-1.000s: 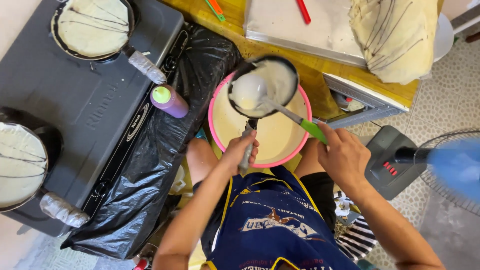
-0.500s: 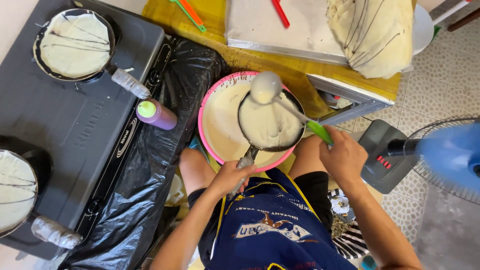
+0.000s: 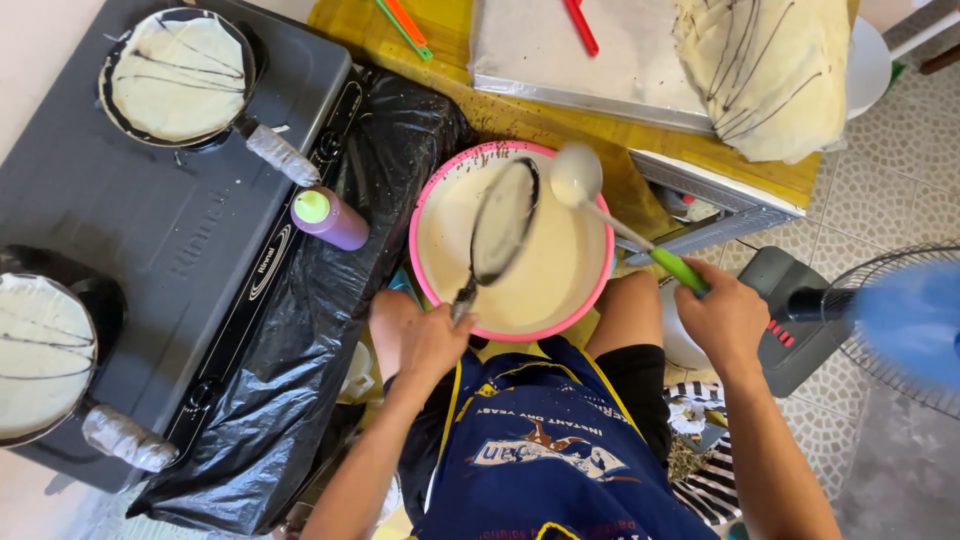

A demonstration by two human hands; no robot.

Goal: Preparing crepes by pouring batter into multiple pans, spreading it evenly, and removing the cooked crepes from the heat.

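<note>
A tiled floor (image 3: 900,190) carried a low cooking station: a dark two-burner stove (image 3: 150,260) on the person's left, edged with black plastic sheeting (image 3: 300,340), and a yellow board (image 3: 560,130) ahead bearing a metal tray (image 3: 580,60) and a heap of finished crepes (image 3: 770,70). Two pans sat on the stove, the far pan (image 3: 180,75) and the near pan (image 3: 40,355) each filled with a pale round of batter marked with dark lines. Between the knees stood a pink basin (image 3: 425,195) of batter. The left hand (image 3: 430,345) was closed around the handle of a small frying pan (image 3: 503,222), held tilted steeply over the basin so its coated face showed almost edge-on. The right hand (image 3: 725,320) gripped the green handle of a ladle (image 3: 577,175), its bowl hanging above the basin's far side. The step looked like coating the pan and draining the excess into the basin; the next move would probably call for levelling the pan steadily, keeping drips inside the rim. A purple squeeze bottle (image 3: 330,218) lay just beside the stove.
</note>
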